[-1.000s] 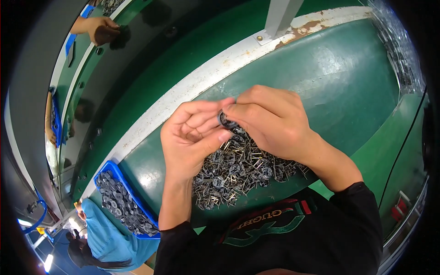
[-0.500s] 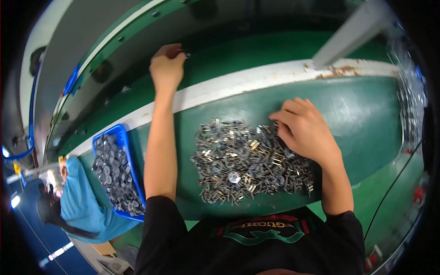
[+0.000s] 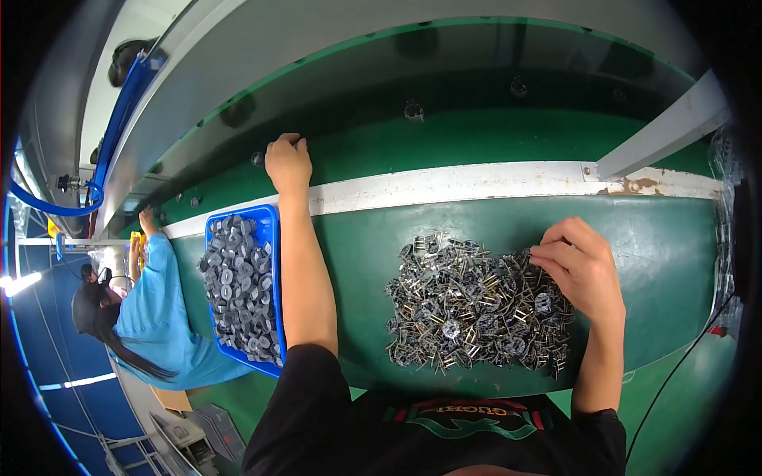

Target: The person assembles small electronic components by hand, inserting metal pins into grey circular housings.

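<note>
My left hand [image 3: 289,168] reaches past the white rail, over the green belt, with its fingers curled together. Something dark shows between the fingertips, too small to name. Just left of it, a small round dark part [image 3: 258,159] rests on the belt. Bent fingers and thumb of my right hand [image 3: 586,268] are pinched together at the upper right edge of a heap of small dark parts with metal prongs [image 3: 476,305]. Whatever sits in that pinch is too small to make out.
Left of my left forearm stands a blue bin [image 3: 276,278] filled with grey round pieces. The white rail [image 3: 452,184] divides the green worktable [image 3: 659,262] from the belt [image 3: 357,151], which carries several spaced parts. A grey post [image 3: 667,131] rises at right; a co-worker in blue [image 3: 171,317] sits at left.
The view has turned, so the heap and bin appear farther right. My left hand has come back closer to the rail and the bin; my right hand has shifted toward the heap's right edge.
</note>
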Demonstrator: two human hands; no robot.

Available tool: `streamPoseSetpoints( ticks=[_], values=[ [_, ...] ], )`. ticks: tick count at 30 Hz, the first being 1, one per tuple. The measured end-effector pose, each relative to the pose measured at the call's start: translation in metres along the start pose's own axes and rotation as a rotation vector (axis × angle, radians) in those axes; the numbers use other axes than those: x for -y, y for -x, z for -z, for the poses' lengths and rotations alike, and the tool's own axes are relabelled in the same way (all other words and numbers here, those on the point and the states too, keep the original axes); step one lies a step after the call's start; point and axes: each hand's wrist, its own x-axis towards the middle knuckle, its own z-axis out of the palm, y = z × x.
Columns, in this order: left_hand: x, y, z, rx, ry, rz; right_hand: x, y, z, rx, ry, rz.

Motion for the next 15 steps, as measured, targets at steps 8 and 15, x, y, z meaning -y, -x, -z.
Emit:
streamPoseSetpoints(
  ticks=[8, 15],
  values=[
    [-0.185, 0.054, 0.064, 0.574, 1.136, -0.032, -0.009, 0.007, 0.003, -0.228, -0.116, -0.043],
    [-0.25, 0.116, 0.107, 0.937, 1.256, -0.456, -0.003, 0.003, 0.008, -0.44, -0.098, 0.029]
  ],
)
